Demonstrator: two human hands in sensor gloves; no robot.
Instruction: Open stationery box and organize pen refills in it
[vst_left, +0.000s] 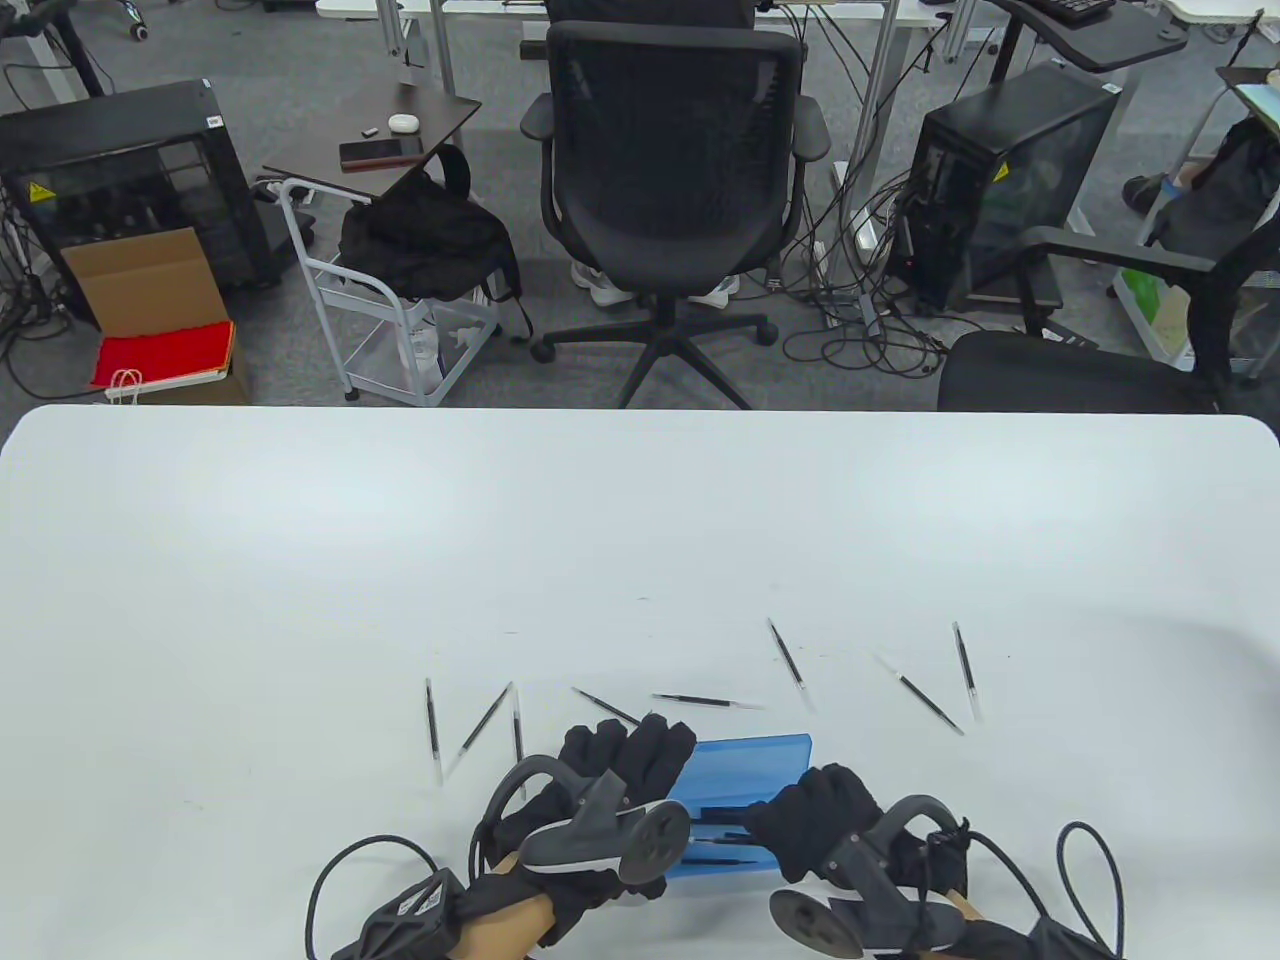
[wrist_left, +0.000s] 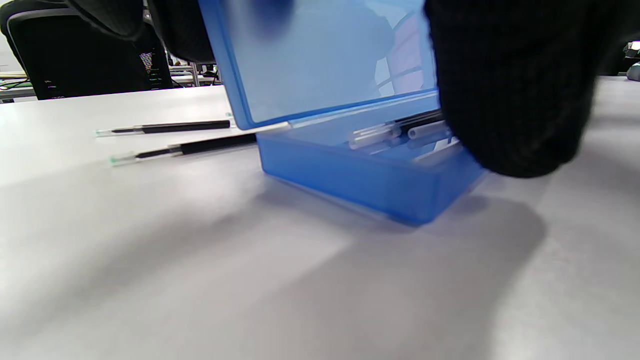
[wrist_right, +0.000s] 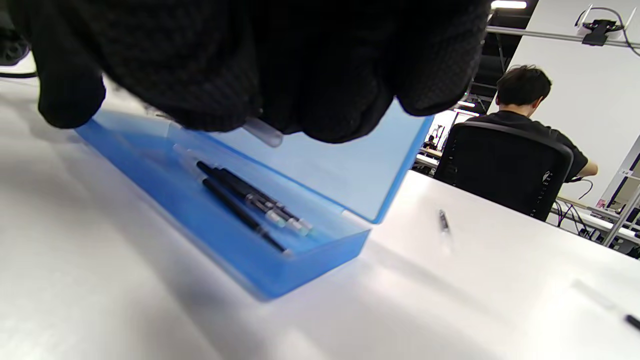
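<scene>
Pinching one pen refill (wrist_right: 262, 131) over the open blue stationery box (vst_left: 745, 760), the right hand (vst_left: 815, 820) curls tightly. Left hand (vst_left: 625, 765), fingers straight, rests against its raised lid (wrist_left: 320, 60). Several refills (wrist_right: 250, 202) lie inside.

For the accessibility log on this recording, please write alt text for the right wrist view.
A blue stationery box lies open on a white table, its lid raised at the back and several pen refills lying inside. The black-gloved right hand fills the top of the picture above the box, a clear refill end poking out from under its fingers. One more refill lies loose on the table beyond.
</scene>
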